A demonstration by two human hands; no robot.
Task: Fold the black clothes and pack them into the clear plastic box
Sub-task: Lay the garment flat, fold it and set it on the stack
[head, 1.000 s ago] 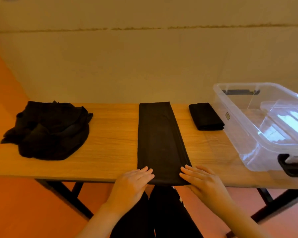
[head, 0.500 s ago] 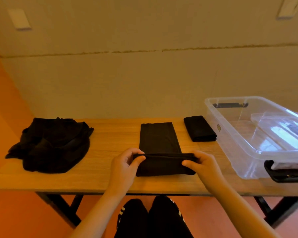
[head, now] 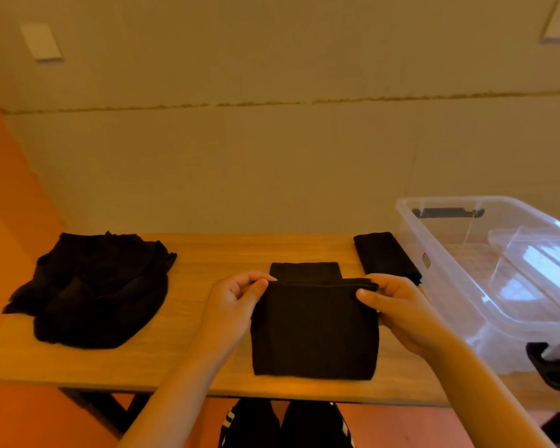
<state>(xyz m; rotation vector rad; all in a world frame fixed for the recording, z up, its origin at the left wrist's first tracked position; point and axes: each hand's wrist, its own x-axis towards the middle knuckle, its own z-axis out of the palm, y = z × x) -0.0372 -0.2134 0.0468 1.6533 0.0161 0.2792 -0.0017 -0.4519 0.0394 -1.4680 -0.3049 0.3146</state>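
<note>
Two hands, left hand and right hand, pinch the black garment (fold edge running left-right).

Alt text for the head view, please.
Both hands, left hand and right hand, pinch the folded edge of a black garment on a wooden table. An unfolded black pile lies left; a folded piece and clear plastic box right.

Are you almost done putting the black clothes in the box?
Not yet. One folded piece already lies beside the clear plastic box, not in it. The left hand and right hand pinch the top edge of the garment being folded. The crumpled pile at the table's left is untouched, and nothing black shows inside the box.
</note>
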